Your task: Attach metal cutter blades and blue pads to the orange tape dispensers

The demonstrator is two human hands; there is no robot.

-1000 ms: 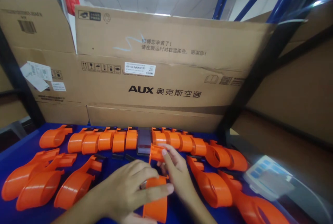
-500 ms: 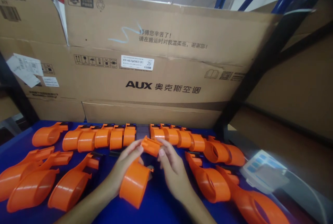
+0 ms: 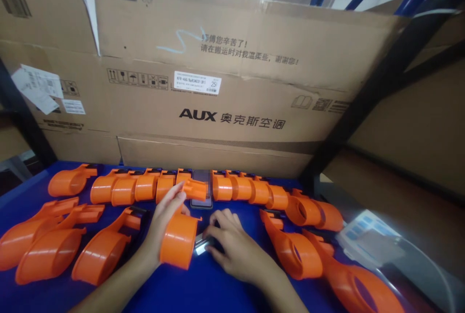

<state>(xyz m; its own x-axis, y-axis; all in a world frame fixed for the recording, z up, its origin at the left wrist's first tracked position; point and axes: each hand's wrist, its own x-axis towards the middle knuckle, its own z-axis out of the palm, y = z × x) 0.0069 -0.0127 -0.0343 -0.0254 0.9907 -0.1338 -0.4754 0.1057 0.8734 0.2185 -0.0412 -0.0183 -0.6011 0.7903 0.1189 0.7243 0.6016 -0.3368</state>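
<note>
My left hand [image 3: 167, 218] grips an orange plastic tape dispenser [image 3: 178, 241] by its narrow arm, lifted above the blue tabletop [image 3: 145, 286]. The dispenser's round band hangs below, and its ribbed end points right. Close to the band, my right hand [image 3: 234, 245] has its thumb and fingers closed on a small shiny metal piece with a dark part [image 3: 201, 244]; its exact kind is unclear. Several similar orange dispensers [image 3: 103, 257] lie on both sides, many with black parts at their ends.
A phone [image 3: 202, 201] lies behind the held dispenser, between two rows. A big cardboard sheet [image 3: 232, 150] stands at the back. At the right are a white-and-blue box [image 3: 372, 242] with a cable and a dark rack post [image 3: 348, 109].
My right hand has left the dispenser's end and moved down to the metal piece. My left hand keeps the dispenser, moved slightly left. The view has shifted a little.
</note>
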